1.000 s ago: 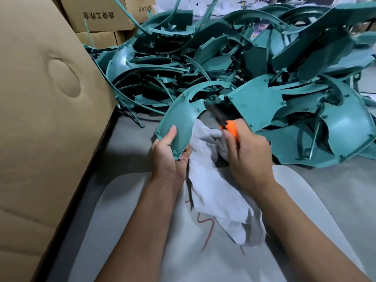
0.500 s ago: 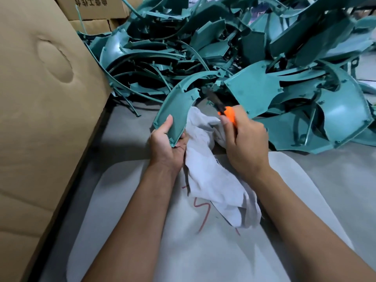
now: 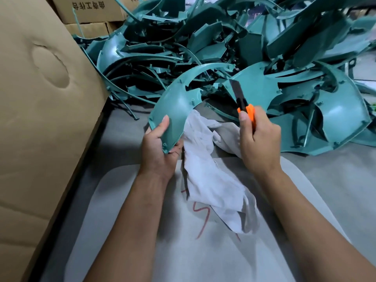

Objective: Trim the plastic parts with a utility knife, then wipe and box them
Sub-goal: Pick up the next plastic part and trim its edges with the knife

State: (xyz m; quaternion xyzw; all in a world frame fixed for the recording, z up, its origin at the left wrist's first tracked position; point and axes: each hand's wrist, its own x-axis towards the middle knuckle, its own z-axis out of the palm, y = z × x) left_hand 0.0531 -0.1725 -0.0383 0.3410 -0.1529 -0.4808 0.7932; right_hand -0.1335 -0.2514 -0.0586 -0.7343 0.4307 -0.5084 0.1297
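**Teal part in one hand, knife in the other**

Teal curved plastic part (image 3: 179, 102) sits in the left hand (image 3: 160, 145): thumb on its upper face, fingers curled under the lower end, w/ the arc rising up & right toward the pile of teal parts (image 3: 254, 43). Right hand (image 3: 258, 141) grips the orange utility knife (image 3: 247, 112), fingers wrapped round the handle, dark blade out & pointing up-left, just beside the part's inner edge; can't tell if it touches. White cloth (image 3: 213, 180) hangs between both hands, draped onto a pale sheet (image 3: 203, 251) w/ red marks on the grey desk (image 3: 345, 180). Big cardboard box (image 3: 40, 119) at left; more cartons (image 3: 89, 9) at back.
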